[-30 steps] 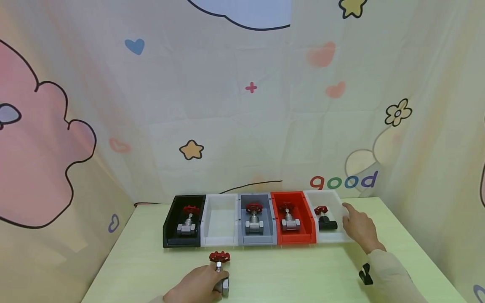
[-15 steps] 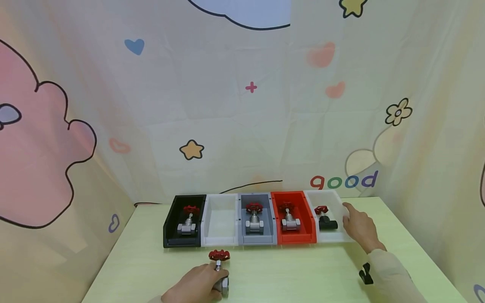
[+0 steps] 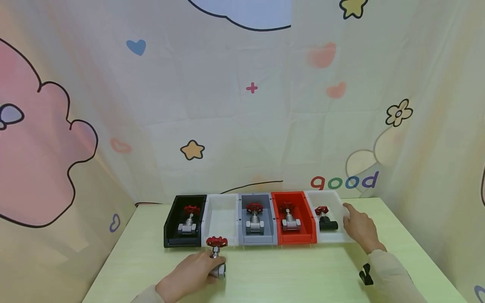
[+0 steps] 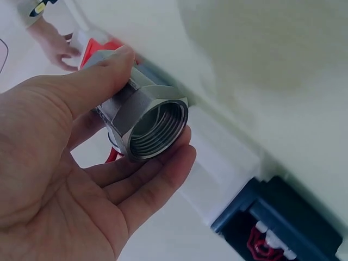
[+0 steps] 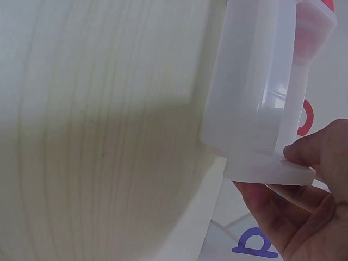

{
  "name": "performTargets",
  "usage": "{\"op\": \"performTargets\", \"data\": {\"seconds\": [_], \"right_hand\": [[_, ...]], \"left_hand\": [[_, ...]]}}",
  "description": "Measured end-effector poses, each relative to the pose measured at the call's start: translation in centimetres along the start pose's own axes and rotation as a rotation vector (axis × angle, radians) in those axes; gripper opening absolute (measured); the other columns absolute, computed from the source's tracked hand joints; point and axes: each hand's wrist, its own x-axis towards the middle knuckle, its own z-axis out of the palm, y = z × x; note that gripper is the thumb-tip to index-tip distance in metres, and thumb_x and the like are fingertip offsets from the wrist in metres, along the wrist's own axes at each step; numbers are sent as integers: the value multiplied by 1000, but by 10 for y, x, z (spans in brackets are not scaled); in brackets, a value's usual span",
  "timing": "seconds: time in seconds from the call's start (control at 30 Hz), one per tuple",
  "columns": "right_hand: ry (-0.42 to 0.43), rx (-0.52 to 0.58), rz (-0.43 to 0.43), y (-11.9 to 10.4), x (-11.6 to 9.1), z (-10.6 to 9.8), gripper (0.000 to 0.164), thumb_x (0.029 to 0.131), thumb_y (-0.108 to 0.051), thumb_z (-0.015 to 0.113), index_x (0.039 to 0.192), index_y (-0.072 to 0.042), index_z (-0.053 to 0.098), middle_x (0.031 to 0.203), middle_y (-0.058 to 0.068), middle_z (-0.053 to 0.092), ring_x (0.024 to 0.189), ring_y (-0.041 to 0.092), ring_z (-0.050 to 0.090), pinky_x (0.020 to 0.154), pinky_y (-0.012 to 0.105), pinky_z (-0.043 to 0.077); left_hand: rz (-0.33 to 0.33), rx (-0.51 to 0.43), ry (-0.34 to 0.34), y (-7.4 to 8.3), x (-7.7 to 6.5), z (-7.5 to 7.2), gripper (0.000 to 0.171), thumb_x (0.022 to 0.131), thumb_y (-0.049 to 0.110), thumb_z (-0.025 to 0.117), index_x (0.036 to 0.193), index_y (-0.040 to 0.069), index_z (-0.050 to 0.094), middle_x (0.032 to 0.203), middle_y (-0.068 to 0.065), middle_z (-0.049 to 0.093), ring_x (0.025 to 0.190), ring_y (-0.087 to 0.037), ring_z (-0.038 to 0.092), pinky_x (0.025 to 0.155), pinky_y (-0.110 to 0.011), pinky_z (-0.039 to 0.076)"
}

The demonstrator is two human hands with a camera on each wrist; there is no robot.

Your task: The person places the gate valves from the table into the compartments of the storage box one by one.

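My left hand (image 3: pixel 191 271) grips a metal gate valve (image 3: pixel 219 270) by its body, its red handwheel upright, in front of the left white bin (image 3: pixel 221 216). In the left wrist view, thumb and fingers hold the valve's hexagonal end (image 4: pixel 147 117), its threaded opening facing the camera. My right hand (image 3: pixel 361 229) is at the far right end of the row, on the side of the right white bin (image 3: pixel 333 200). The right wrist view shows thumb and fingers pinching that bin's rim (image 5: pixel 293 173). Inside this bin lies a black valve (image 3: pixel 327 224) with a red handwheel.
Bins stand side by side along the table's back: black (image 3: pixel 172 223), white, grey (image 3: pixel 246 198), red (image 3: pixel 308 229), white. Metal valves with red handwheels sit in the black, grey and red ones. A small black piece (image 3: pixel 366 274) shows beside the right sleeve. A printed curtain hangs behind.
My left hand has moved forward and slightly left with the gate valve, whose handwheel now overlaps the left white bin's front edge. My right hand has stayed on its bin.
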Motion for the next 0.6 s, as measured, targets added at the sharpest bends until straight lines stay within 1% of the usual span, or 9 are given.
{"op": "performTargets", "data": {"seconds": [0.1,0.27,0.47,0.6], "right_hand": [[-1,3,2,0,0,0,47,95,-12,50,139,1,42,105,38,64,65,37,64,53,45,49],[-3,5,4,0,0,-1,47,95,-12,50,140,1,42,106,38,64,65,36,64,54,45,50],[6,5,1,0,0,0,47,95,-12,50,139,1,43,105,39,63,66,38,64,53,46,49],[2,5,3,1,0,0,47,95,-12,50,139,1,42,106,39,63,67,39,64,54,47,50]], "left_hand": [[0,21,16,-2,2,-5,48,79,30,82,123,19,67,89,1,65,73,-6,55,64,-24,51],[-28,13,18,-6,7,-16,49,80,31,80,126,21,66,90,0,64,74,-7,53,65,-24,51],[-45,12,53,-12,16,-29,50,80,31,80,127,20,66,84,1,59,68,-6,47,60,-21,45],[-50,21,74,-16,23,-34,49,80,28,80,126,18,66,81,2,56,67,-6,43,58,-20,41]]}}
